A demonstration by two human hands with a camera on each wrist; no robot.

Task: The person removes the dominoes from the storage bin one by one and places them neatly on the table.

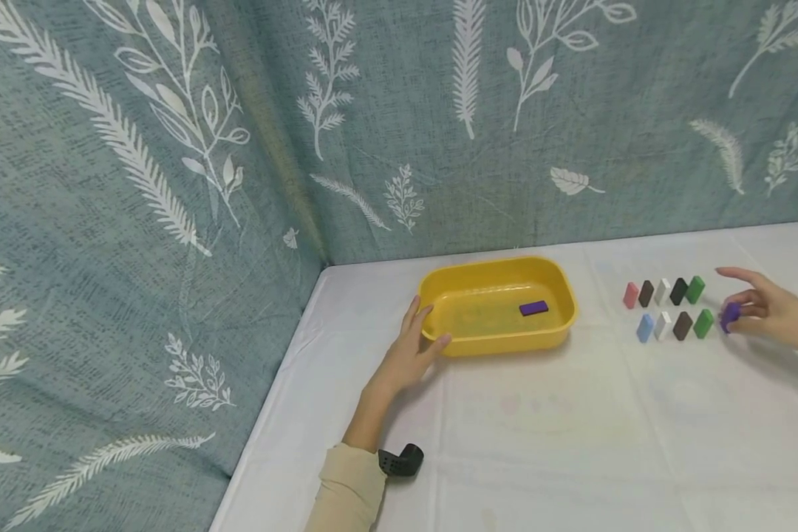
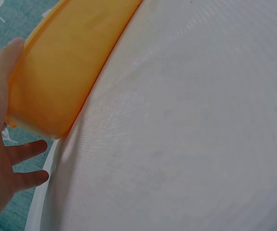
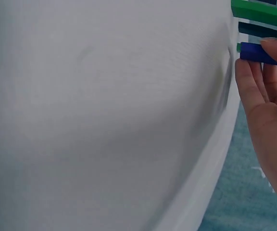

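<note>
My left hand is at the left end of a yellow plastic tray, its thumb and fingers spread about the near corner. The left wrist view shows the thumb against the tray's rim and two straight fingers apart from the wall. Inside the tray, a small flat purple block lies toward the right. On the far right, my right hand pinches another purple block between thumb and fingers, the index finger raised off it. That block stands at the right end of the near row, beside a green block.
Two rows of small upright blocks stand right of the tray, among them a pink block, a black block and a blue block. The white tablecloth meets a leaf-patterned curtain behind and left.
</note>
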